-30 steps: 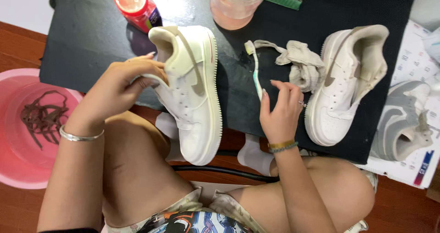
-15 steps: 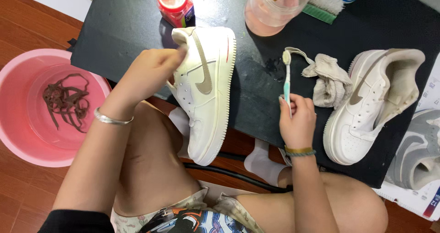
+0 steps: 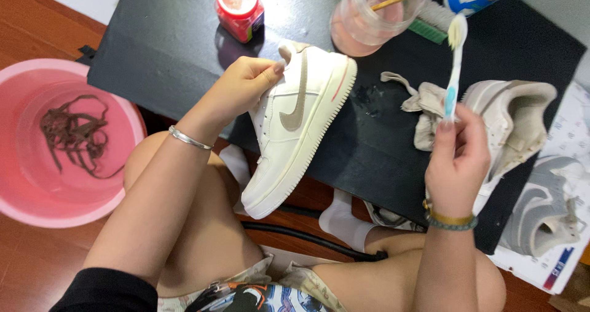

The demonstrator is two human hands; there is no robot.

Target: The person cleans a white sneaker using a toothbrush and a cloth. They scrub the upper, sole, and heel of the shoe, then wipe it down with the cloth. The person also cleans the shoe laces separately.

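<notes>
So, left hand [image 3: 243,86] curled tight round the heel collar of a white sneaker [image 3: 301,124], thumb pressed on the outside, other fingers tucked into the opening. Sneaker tilted on its side, beige swoosh facing up, heel resting on the edge of the black table [image 3: 166,35], toe hanging off toward 7 o'clock over the knees. Silver bangle [image 3: 189,139] on that wrist.

Right hand [image 3: 458,158] closed around the lower handle of a toothbrush [image 3: 453,66], fingers wrapped snug, brush held upright with bristles pointing to 12 o'clock, well apart from the sneaker. Beaded bracelet [image 3: 450,221] round the wrist.

Round about: second white sneaker [image 3: 522,121] lying at 3 o'clock of the held one, partly hidden behind the right hand, with a crumpled grey rag [image 3: 424,106] just beside it. Clear cup of pinkish liquid [image 3: 375,14] at 12 o'clock, wooden stick poking out. Small red jar [image 3: 239,5] at 11 o'clock. Green scrub brush [image 3: 430,26] just past the cup. Pink basin [image 3: 67,143] on the floor at 9 o'clock, brown laces [image 3: 70,134] soaking in it. Grey sneaker [image 3: 550,210] on paper at 4 o'clock.
</notes>
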